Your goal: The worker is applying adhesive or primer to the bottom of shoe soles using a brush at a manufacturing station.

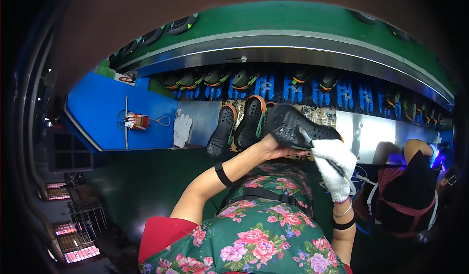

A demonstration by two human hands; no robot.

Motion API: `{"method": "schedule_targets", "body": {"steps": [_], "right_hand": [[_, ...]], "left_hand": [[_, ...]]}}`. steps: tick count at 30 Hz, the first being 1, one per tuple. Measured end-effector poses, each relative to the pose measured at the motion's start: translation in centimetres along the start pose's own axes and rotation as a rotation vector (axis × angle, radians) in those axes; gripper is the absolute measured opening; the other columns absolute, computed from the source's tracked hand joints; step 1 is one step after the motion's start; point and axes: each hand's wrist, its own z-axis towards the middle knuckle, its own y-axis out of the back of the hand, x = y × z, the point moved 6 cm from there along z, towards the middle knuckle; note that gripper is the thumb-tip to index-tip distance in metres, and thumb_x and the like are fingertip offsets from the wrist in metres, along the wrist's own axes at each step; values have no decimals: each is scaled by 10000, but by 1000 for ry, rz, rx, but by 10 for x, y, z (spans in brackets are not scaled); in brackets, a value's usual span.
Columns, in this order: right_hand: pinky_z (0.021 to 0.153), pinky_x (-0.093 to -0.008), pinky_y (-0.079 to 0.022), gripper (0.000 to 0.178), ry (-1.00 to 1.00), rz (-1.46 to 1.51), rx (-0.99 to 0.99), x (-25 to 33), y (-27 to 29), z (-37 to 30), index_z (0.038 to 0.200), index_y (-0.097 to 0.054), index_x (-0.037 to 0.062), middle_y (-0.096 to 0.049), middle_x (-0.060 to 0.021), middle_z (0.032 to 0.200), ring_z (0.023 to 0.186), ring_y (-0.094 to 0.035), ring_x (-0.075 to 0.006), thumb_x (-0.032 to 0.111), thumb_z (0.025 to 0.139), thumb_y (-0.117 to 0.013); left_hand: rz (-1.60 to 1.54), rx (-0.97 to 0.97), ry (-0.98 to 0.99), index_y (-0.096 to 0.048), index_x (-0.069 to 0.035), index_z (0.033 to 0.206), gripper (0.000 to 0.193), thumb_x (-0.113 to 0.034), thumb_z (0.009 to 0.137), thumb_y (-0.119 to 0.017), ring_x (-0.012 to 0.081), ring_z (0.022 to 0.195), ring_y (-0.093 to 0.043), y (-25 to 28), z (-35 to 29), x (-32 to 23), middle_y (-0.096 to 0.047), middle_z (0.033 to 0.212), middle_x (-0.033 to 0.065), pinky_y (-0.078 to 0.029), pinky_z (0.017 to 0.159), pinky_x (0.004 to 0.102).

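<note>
Head view: note the black shoe (291,122) held over the near edge of the worktop (371,134), between both hands. Left hand (277,148): bare, below the near side of the shoe, with fingers grasping from underneath, partly hidden. Right hand (335,160): gloved, at the right end of the shoe, with fingers curled around a slim tool (306,135); tip pointing far and left across the shoe's raised face, touching or just clear, impossible to tell. For a sound result, probably best to grip low, away from the tip's path. Guide the tool lightly and evenly. Turn the shoe rather than overreach. Avoid knocking the black-and-orange shoes (250,126) just to the left.
</note>
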Motion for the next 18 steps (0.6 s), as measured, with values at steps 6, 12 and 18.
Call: {"method": "schedule_targets", "body": {"steps": [6,12,18], "right_hand": [[848,-359,-577,173,21,-62,-119,10,2,-6,908,-777,35,-780,-131,952,905,-752,-264,-57,762,-792],[814,-350,-582,176,92,-50,-182,24,14,10,908,-797,56,-784,-110,958,900,-753,-251,-22,751,-812],[912,-391,-553,361,186,-166,-122,25,21,14,1134,-772,85,-750,-115,1136,1026,-719,-278,16,779,-771]], "left_hand": [[-685,347,-3,-506,-109,1477,778,-693,967,-439,498,1347,-495,-56,-12,-21,-488,1516,217,-332,1077,785],[-504,282,-63,-596,38,1358,626,-328,851,-577,404,1098,-700,-49,-5,-6,-681,1243,261,-560,1007,520],[-249,113,-18,-306,-86,1591,970,-761,921,-495,373,1440,-434,-62,0,18,-402,1596,167,-340,1188,587]]}}
